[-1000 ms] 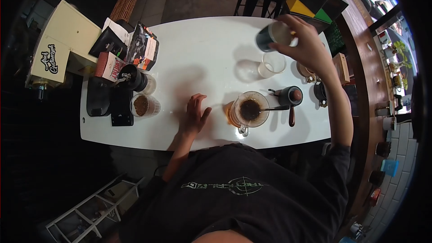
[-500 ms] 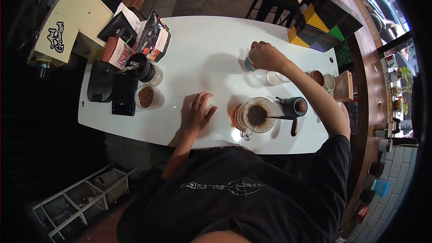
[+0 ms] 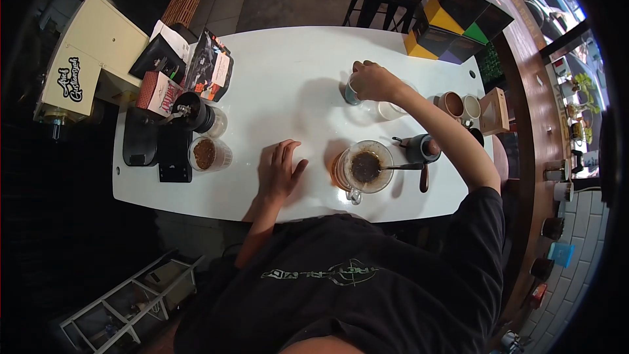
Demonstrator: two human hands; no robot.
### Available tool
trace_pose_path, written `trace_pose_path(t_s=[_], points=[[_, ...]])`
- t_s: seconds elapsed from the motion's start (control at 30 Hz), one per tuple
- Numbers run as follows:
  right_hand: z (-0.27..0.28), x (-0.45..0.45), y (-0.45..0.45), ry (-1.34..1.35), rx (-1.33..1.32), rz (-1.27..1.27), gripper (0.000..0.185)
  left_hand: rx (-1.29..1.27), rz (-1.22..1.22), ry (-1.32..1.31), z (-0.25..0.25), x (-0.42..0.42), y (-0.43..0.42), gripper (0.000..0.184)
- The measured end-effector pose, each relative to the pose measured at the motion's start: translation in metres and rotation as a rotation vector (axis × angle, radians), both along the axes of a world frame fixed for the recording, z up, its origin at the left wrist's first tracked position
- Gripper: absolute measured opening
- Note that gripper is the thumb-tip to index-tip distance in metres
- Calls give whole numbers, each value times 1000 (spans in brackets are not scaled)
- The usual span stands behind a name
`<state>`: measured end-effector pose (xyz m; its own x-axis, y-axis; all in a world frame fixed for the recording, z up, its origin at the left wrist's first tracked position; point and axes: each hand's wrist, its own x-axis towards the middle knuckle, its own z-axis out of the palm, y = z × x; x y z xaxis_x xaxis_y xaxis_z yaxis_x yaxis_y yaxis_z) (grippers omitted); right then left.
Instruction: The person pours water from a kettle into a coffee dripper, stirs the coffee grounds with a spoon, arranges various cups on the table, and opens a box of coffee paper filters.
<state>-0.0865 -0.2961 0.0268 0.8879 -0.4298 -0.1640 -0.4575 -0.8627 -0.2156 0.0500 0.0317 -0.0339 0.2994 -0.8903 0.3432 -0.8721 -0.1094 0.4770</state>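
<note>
My right hand [image 3: 378, 82] reaches to the far right part of the white table [image 3: 282, 65], its fingers closed around the rim of a small teal cup [image 3: 352, 94]. The hand hides part of the cup. Just beside it stands a clear glass [image 3: 391, 111], partly behind my forearm. My left hand [image 3: 283, 169] rests on the tabletop, fingers extended, holding nothing. Between my hands and nearer my body, a coffee dripper [image 3: 371, 167] with dark wet coffee sits on a glass server [image 3: 337, 169]. A spoon [image 3: 407, 166] lies in the dripper. To its right is a dark kettle [image 3: 421, 149] with a wooden handle.
At left stand a hand grinder [image 3: 193, 113], a cup of ground coffee [image 3: 208, 155], a black scale [image 3: 175, 157], coffee bags [image 3: 208, 65] and a cream machine [image 3: 95, 49]. At right are cups [image 3: 451, 104], a wooden stand [image 3: 494, 110] and dark boxes [image 3: 455, 19].
The whole view has shifted slightly, so things appear a little further left. My right hand keeps its hold on the teal cup, and my left hand stays on the table.
</note>
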Motion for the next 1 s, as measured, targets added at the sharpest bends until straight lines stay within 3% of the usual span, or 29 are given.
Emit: trace_pose_path(t_s=[0.23,0.4,0.47,0.53,0.57,0.63,0.7,0.77,0.87,1.0], points=[[4,1,5,-1,52,-25,67,28,-6,14,-3,0,1,54],[24,-2,14,41,132,-115,80,87,-1,-45,-3,2,2,57],[51,-11,9,-55,170,-164,85,59,0,-63,-4,4,1,56],[52,-38,-24,-435,49,-79,65,43,8,-71,-5,2,2,55],[99,-49,-13,-386,13,-217,57,33,5,-36,-3,2,1,55],[99,-93,-56,-478,9,-322,54,19,1,5,0,0,1,54],[92,-137,-72,-293,-176,-497,58,78,-6,-16,2,2,1,54],[27,-197,-108,-195,-345,-504,65,71,-17,-13,-1,2,1,55],[6,-233,-97,94,-4,-662,84,49,-30,3,-13,4,-1,55],[1,-239,-68,173,-71,-696,95,50,-36,15,-13,4,-1,56]])
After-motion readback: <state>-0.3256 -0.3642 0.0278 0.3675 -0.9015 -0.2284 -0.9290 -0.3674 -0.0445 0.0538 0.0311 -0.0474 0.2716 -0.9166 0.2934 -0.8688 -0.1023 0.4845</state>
